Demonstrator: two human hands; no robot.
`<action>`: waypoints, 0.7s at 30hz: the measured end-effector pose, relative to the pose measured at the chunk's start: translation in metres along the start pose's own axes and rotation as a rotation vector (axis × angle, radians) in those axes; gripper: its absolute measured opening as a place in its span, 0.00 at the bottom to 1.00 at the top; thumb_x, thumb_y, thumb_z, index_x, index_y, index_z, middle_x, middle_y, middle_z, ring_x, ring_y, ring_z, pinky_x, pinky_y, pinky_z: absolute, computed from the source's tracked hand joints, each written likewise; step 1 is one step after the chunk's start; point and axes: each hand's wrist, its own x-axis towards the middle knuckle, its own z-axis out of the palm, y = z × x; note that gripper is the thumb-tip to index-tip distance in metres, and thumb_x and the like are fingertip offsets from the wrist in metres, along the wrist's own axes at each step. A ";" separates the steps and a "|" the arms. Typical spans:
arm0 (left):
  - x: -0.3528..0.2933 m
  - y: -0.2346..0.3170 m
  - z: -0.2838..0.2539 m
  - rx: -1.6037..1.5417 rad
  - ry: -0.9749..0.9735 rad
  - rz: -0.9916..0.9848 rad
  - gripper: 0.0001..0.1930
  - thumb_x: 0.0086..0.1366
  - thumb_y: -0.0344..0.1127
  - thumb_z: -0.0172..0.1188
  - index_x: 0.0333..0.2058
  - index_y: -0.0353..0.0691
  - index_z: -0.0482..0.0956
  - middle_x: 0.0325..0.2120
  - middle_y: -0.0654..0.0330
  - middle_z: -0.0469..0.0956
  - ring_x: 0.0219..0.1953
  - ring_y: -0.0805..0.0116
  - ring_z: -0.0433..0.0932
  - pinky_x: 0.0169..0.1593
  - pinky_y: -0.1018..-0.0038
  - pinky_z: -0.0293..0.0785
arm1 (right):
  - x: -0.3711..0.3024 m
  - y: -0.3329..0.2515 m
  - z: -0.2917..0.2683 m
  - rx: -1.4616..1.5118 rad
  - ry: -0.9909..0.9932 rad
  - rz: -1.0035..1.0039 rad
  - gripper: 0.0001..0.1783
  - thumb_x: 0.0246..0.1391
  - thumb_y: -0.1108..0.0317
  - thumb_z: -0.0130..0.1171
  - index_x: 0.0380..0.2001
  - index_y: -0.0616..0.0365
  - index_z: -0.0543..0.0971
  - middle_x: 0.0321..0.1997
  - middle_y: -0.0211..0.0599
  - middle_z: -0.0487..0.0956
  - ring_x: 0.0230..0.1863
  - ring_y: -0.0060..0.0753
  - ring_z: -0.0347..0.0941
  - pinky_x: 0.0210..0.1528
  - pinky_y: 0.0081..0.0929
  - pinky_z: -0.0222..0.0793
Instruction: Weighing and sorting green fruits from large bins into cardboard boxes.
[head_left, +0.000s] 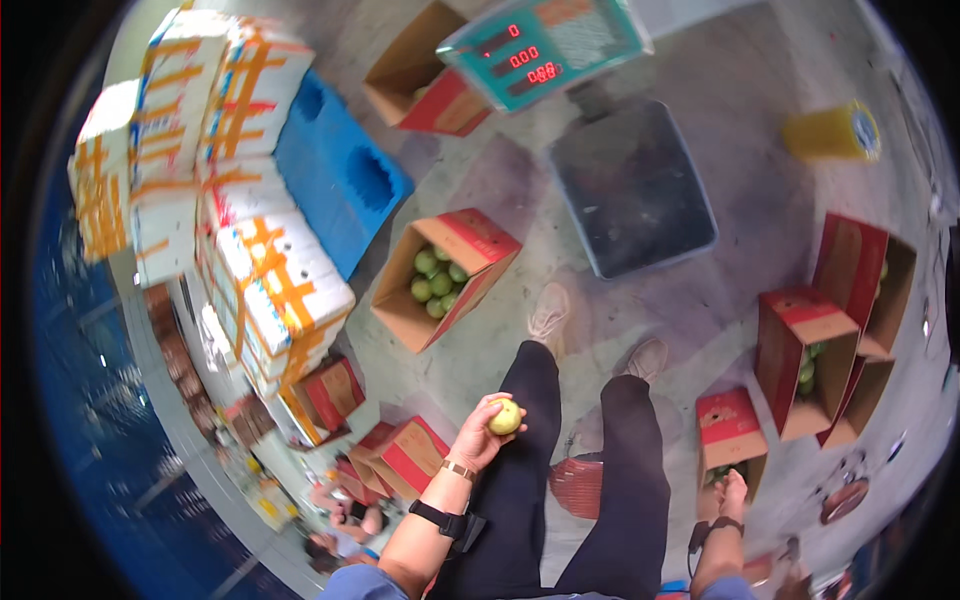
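1-handed, clamps yellow fruit (505, 416) at near centre in curled fingers of left hand (481, 435), probably firm, light, bruisable, best cupped round its middle; cannot tell finger state of right hand (732, 493) by near-right carton (730, 447).

Worn: blue sleeves (362, 583), dark close-fitting trousers (515, 480), pale lace-up shoes (549, 312). Left forearm (417, 548): narrow brownish band (459, 469), black strap (438, 518) with black unit (468, 532). Right forearm (719, 560): second black strap (727, 523).
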 end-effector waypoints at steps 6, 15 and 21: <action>-0.058 -0.029 -0.114 -0.573 0.201 -0.082 0.28 0.62 0.65 0.46 0.38 0.43 0.75 0.29 0.51 0.78 0.27 0.59 0.77 0.26 0.72 0.72 | -0.076 -0.129 0.041 -0.229 -0.308 -0.372 0.08 0.59 0.60 0.55 0.31 0.50 0.75 0.22 0.24 0.72 0.18 0.20 0.68 0.16 0.20 0.62; -0.181 0.038 -0.388 -1.162 0.357 0.499 0.20 0.58 0.55 0.61 0.39 0.47 0.74 0.32 0.53 0.77 0.25 0.64 0.73 0.24 0.79 0.69 | -0.254 -0.201 0.181 -0.606 -0.492 -0.537 0.13 0.53 0.63 0.60 0.40 0.56 0.75 0.31 0.36 0.76 0.25 0.35 0.74 0.25 0.31 0.71; -0.305 0.160 -0.588 -1.344 0.543 1.172 0.22 0.62 0.57 0.54 0.44 0.45 0.72 0.36 0.58 0.75 0.35 0.56 0.78 0.29 0.70 0.81 | -0.344 -0.182 0.249 -0.844 -0.555 -0.628 0.18 0.54 0.62 0.59 0.46 0.60 0.74 0.37 0.41 0.78 0.29 0.36 0.77 0.28 0.30 0.73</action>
